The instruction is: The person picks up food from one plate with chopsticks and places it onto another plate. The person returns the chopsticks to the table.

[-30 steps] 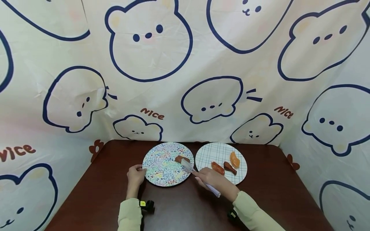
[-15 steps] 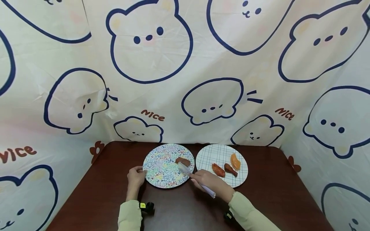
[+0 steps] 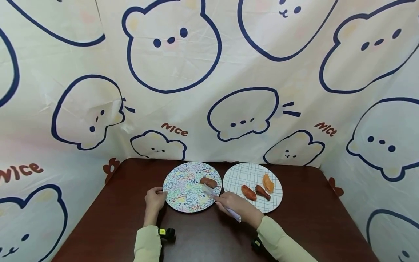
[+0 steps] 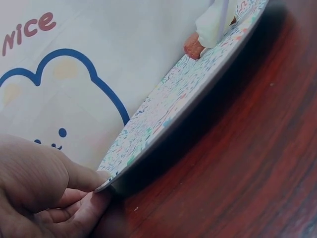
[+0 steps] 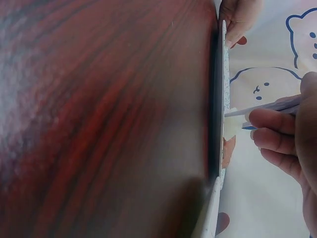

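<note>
My left hand (image 3: 155, 200) pinches the left rim of the speckled round plate (image 3: 183, 196), thumb on top and fingers beneath, as the left wrist view shows. On the plate's right part lies a brown piece of meat (image 3: 208, 182). My right hand (image 3: 238, 205) grips the pale purple handle of a brush (image 3: 234, 215). The brush's soft whitish head (image 3: 208, 190) is down at the plate's surface, on the near side of the meat. From the left wrist, the brush head (image 4: 212, 26) overlaps part of the meat (image 4: 193, 46).
Close on the right stands a white grid-patterned plate (image 3: 237, 176). It bears a chicken wing (image 3: 248, 193), a drumstick (image 3: 263, 192) and an orange segment-like piece (image 3: 268, 183). A printed cloth (image 3: 196, 109) hangs behind the dark wooden table (image 3: 196, 240).
The brush head has slid off the meat toward me and slightly left, leaving the meat in fuller view. My right hand came left with it. My left hand keeps its hold on the plate.
</note>
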Demonstrator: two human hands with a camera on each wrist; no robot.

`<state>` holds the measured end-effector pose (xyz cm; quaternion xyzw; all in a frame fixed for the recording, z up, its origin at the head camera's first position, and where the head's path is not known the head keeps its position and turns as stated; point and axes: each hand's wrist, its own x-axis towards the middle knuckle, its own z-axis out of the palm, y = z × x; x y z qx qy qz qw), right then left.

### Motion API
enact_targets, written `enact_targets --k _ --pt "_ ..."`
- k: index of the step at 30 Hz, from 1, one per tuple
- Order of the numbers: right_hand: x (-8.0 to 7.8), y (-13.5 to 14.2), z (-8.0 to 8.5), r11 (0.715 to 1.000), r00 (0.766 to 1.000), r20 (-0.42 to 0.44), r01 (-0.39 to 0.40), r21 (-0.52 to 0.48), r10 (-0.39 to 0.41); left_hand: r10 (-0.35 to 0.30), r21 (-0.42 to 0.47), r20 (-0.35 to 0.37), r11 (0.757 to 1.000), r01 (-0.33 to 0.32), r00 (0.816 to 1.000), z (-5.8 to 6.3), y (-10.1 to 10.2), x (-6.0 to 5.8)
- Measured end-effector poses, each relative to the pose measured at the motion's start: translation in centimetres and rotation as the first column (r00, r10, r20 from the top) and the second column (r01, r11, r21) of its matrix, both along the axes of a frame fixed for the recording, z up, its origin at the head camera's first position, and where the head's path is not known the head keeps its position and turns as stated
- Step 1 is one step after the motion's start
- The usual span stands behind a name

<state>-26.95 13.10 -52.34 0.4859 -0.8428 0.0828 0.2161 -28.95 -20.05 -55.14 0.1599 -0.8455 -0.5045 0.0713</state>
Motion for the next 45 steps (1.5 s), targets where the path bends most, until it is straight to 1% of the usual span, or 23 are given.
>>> enact_targets --k 5,9,14,17,22,24,30,33,40,45 --pt "0.0 0.1 0.3 1.0 0.999 0.042 0.008 -0.022 -0.007 -0.001 -0.001 -0.014 1.0 0.001 1.0 0.1 0.3 -0.4" --pt "-0.3 -0.1 0.5 0.999 0.993 0.115 0.031 -0.041 -0.026 0.0 0.001 -0.023 1.0 0.001 1.0 0.2 0.4 -0.6" --pt "-0.3 -0.1 0.7 0.997 0.976 0.213 0.052 -0.056 -0.039 -0.003 -0.001 -0.008 1.0 0.003 1.0 0.3 0.4 -0.3" --pt "0.0 0.0 0.9 0.996 0.97 0.24 0.059 -0.073 -0.04 -0.007 -0.004 -0.006 1.0 0.007 1.0 0.3 0.4 -0.2" --pt "0.6 0.2 1.3 0.996 0.964 0.259 0.073 -0.059 -0.055 -0.001 -0.001 -0.003 1.0 0.001 1.0 0.3 0.5 -0.3" --pt "0.7 0.2 1.4 0.996 0.961 0.272 0.068 -0.055 -0.051 0.01 -0.003 0.0 1.0 -0.01 1.0 0.3 0.5 -0.4" --pt "1.1 0.5 1.3 0.992 0.933 0.359 0.045 -0.115 -0.001 0.014 -0.006 0.009 1.0 -0.014 1.0 0.0 0.6 -0.4" --pt "1.3 0.8 1.1 0.991 0.929 0.371 0.05 -0.127 0.001 0.0 -0.002 0.014 1.0 0.0 1.0 0.0 0.7 -0.3" --pt "1.5 0.8 1.2 0.982 0.928 0.368 0.007 -0.188 0.063 -0.002 -0.003 0.004 1.0 0.002 1.0 0.2 0.5 0.0" --pt "1.5 0.6 1.3 0.978 0.924 0.374 0.007 -0.211 0.074 -0.003 -0.019 -0.003 1.0 0.003 1.0 0.3 0.2 0.2"
